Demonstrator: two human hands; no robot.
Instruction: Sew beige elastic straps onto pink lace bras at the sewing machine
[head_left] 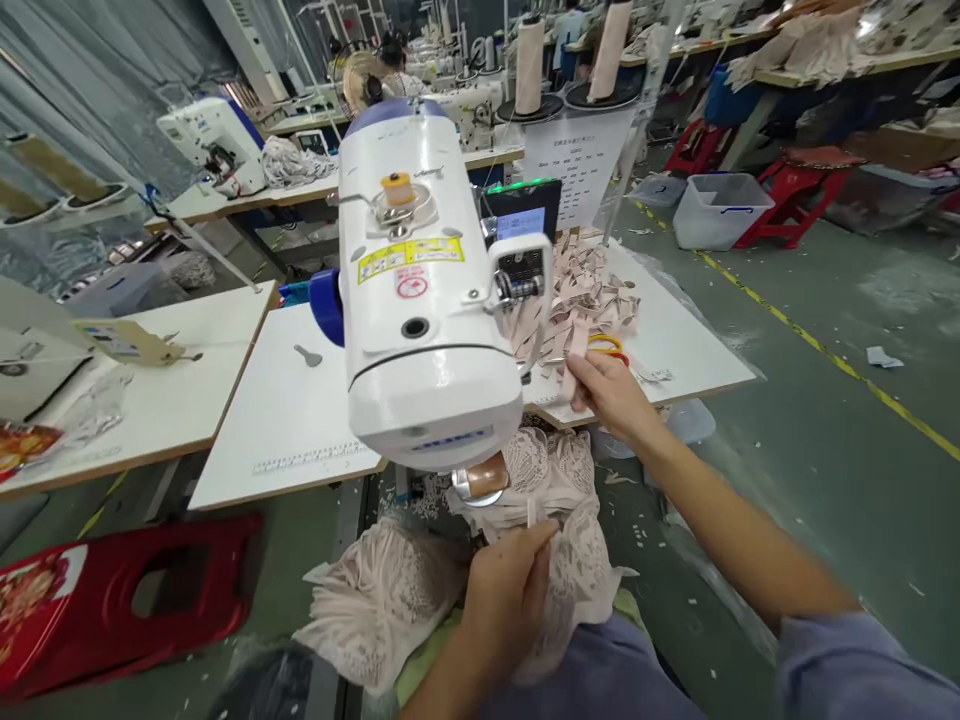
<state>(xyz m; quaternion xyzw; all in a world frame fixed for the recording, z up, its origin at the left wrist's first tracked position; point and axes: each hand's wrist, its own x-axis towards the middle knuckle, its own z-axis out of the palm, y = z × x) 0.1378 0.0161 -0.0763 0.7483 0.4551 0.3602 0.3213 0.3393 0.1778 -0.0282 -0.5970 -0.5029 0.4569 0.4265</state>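
Surface (270, 380) in white spreads to both sides of a white sewing machine (420, 240), whose bulky head stands mid-view and hides its needle. The right arm stretches forward, hand (611, 390) turned inward beyond the surface's near edge, its grip pinched closed on a fabric strip (580, 341). The left hand (510, 580) sits low before the machine, knuckles up, fingers curled closed on a lace bra (585, 550) above the lap. Layered lace cups (367, 600) lie left of it. Beyond the right hand are heaped strips (581, 280) and scissors (607, 345). The held strip's long axis runs forward, its far end leaning slightly right.
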